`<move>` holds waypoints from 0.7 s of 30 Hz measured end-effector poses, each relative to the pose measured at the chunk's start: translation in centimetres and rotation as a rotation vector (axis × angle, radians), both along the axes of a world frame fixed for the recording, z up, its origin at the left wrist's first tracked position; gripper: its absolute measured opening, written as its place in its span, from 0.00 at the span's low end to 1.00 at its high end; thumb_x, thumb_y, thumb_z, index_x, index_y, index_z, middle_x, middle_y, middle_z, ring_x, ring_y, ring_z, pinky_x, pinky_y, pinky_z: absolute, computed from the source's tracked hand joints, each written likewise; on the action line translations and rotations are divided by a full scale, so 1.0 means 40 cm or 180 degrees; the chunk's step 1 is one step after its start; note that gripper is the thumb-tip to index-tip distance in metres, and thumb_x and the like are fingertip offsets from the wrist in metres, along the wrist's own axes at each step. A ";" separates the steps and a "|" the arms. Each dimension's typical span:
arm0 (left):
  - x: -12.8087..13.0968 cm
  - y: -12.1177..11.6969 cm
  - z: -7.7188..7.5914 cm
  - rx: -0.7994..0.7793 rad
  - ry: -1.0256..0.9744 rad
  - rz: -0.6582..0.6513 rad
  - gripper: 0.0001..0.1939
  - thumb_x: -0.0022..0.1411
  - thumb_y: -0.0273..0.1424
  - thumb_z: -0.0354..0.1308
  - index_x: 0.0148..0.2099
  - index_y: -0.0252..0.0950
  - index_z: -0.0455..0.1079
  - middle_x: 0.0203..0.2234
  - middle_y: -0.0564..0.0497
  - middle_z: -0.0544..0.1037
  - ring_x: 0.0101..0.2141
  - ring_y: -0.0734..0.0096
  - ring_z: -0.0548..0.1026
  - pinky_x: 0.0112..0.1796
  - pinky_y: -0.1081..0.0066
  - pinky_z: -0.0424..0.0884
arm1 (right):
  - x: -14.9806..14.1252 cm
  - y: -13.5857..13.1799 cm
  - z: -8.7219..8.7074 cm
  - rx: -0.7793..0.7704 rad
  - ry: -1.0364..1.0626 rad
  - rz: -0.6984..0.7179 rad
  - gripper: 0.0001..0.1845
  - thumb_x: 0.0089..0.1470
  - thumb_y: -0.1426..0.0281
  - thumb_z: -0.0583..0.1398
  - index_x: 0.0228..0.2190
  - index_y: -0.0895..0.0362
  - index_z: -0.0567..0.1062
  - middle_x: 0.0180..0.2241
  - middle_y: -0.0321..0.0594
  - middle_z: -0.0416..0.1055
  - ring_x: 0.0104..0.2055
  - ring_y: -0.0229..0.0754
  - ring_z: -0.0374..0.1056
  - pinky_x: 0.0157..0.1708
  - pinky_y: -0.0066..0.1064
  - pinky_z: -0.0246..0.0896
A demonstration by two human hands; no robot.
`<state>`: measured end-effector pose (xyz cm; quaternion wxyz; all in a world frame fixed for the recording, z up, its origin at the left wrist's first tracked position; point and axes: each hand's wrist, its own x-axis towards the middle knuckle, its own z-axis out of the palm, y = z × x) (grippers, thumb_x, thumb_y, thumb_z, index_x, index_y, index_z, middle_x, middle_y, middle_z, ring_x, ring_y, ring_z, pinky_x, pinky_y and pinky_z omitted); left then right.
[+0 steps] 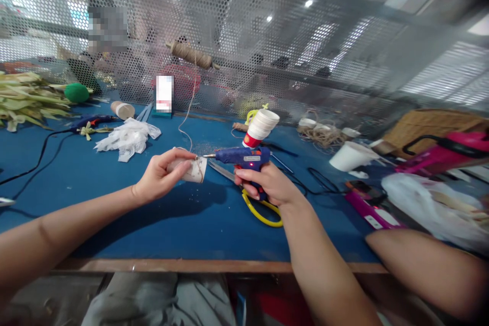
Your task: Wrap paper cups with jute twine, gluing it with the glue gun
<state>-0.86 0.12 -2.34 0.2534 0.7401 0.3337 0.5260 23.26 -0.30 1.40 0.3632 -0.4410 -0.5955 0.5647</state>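
Observation:
My left hand (160,175) is closed around a small white paper cup (194,170) held on its side above the blue table (114,214). A thin twine strand (190,107) runs from the cup up to a twine spool (190,54) on the mesh wall. My right hand (269,183) grips a blue hot glue gun (242,156), its red light on. The metal nozzle touches the cup's rim. Yellow-handled scissors (263,211) lie on the table under my right hand.
A stack of paper cups (260,127) stands behind the glue gun; another white cup (349,156) lies at right. Crumpled white plastic (128,137), green leaves (26,99) and a black cable (38,158) sit at left. Another person's arm (428,265) rests at lower right, near a pink tool (443,150).

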 end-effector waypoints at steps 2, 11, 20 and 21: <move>-0.002 0.002 -0.001 0.0045 0.0031 0.0011 0.10 0.58 0.30 0.51 0.40 0.32 0.69 0.35 0.46 0.76 0.35 0.73 0.73 0.36 0.75 0.68 | 0.001 -0.002 0.002 -0.0038 0.0088 -0.0004 0.08 0.44 0.69 0.61 0.22 0.61 0.68 0.18 0.34 0.68 0.11 0.25 0.53 0.08 0.19 0.46; -0.005 0.005 -0.005 0.0159 0.0084 0.0077 0.11 0.58 0.30 0.51 0.41 0.33 0.69 0.34 0.47 0.77 0.33 0.73 0.74 0.34 0.75 0.68 | -0.004 -0.004 0.004 -0.0099 0.0107 -0.0001 0.08 0.43 0.69 0.61 0.21 0.61 0.69 0.17 0.34 0.67 0.10 0.25 0.52 0.08 0.20 0.45; -0.003 0.007 -0.008 0.0188 0.0078 0.0051 0.11 0.58 0.29 0.51 0.42 0.33 0.69 0.35 0.47 0.77 0.34 0.73 0.73 0.34 0.76 0.68 | -0.002 -0.003 0.003 -0.0189 0.0124 0.0063 0.07 0.42 0.69 0.61 0.22 0.60 0.69 0.20 0.36 0.69 0.11 0.26 0.52 0.08 0.21 0.43; -0.003 0.007 -0.007 0.0204 0.0075 0.0045 0.10 0.58 0.29 0.51 0.42 0.33 0.69 0.35 0.47 0.77 0.34 0.73 0.73 0.34 0.76 0.68 | -0.002 -0.001 0.004 -0.0201 0.0138 -0.0001 0.07 0.42 0.69 0.61 0.21 0.60 0.69 0.19 0.36 0.68 0.11 0.26 0.52 0.08 0.21 0.43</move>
